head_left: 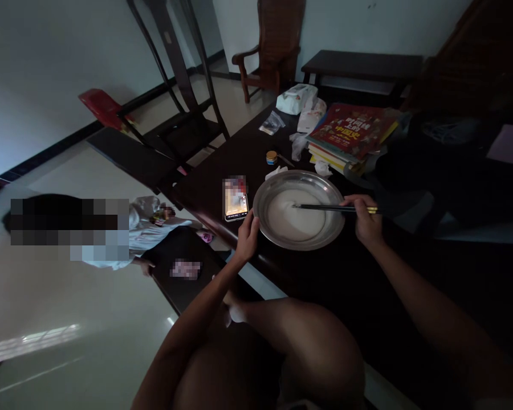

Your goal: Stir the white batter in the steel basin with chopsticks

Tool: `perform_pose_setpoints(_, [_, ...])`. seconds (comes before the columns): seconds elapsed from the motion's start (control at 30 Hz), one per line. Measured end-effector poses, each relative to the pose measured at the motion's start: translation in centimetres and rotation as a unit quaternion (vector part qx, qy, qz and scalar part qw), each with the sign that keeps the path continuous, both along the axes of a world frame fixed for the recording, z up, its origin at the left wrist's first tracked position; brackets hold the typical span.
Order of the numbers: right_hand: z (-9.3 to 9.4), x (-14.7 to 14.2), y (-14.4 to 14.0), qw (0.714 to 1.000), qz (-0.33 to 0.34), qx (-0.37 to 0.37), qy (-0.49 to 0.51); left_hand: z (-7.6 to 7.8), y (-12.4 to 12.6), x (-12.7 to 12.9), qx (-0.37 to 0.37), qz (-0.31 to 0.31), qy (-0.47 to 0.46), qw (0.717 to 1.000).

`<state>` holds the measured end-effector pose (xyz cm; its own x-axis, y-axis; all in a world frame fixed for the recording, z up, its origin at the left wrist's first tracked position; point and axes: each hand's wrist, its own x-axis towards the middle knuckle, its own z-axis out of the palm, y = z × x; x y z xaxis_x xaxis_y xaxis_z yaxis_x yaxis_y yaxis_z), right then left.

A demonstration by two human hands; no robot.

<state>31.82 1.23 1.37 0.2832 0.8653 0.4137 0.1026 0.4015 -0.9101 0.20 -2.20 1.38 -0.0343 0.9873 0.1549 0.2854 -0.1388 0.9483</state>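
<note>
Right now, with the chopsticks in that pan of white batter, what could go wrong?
1. The phone lies close beside the metal pan, so white batter flicked by the chopsticks could splash it.
2. The left hand steadies only the rim; the shallow pan might tip or slide toward the dark table edge.
3. The stack of books behind could also catch drips.

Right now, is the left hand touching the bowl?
Touching. The head view shows the left hand gripping the bowl at its near-left rim, fingers on the metal edge.
</note>
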Motion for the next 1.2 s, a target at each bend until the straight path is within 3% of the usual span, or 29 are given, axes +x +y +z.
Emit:
perform_pose_setpoints(0.1, [0.20,-0.13,0.14,0.995,-0.057,0.040,0.067,-0.17,0.14,-0.03,0.004,-0.004,-0.002,1.000])
perform_pose_setpoints(0.2, [0.40,-0.43,0.03,0.999,0.013,-0.006,0.044,-0.23,0.22,0.00,0.004,-0.005,-0.002,1.000])
perform_pose_setpoints(0.27, [0.50,-0.52,0.00,0.999,0.026,-0.013,0.029,-0.20,0.23,0.03,0.005,-0.004,0.000,1.000])
perform_pose_setpoints(0.37, [0.60,-0.46,0.08,0.998,-0.039,0.027,0.051,-0.18,0.20,0.00,0.007,-0.007,0.001,1.000])
perform_pose_setpoints(0.43, [0.60,-0.43,0.08,0.995,-0.048,0.036,0.076,-0.21,0.17,-0.05,0.006,-0.008,0.002,1.000])
perform_pose_setpoints(0.57, [0.42,-0.41,-0.07,0.999,0.032,-0.005,-0.013,-0.25,0.15,-0.09,0.004,-0.006,-0.001,1.000])
perform_pose_setpoints(0.73, [0.41,-0.36,-0.02,0.998,-0.045,0.037,0.039,-0.25,0.15,-0.10,0.010,-0.011,-0.004,1.000])
perform_pose_setpoints(0.9, [0.44,-0.35,-0.31,0.999,0.035,0.011,-0.039,-0.26,0.13,-0.18,-0.001,-0.005,-0.003,1.000])
perform_pose_setpoints(1.07, [0.56,-0.40,-0.34,0.999,-0.036,0.033,0.004,-0.31,0.15,-0.18,0.000,-0.005,-0.004,1.000])
perform_pose_setpoints(1.2, [0.52,-0.62,-0.50,0.999,0.033,0.007,-0.024,-0.34,0.16,-0.18,0.003,0.000,-0.006,1.000])
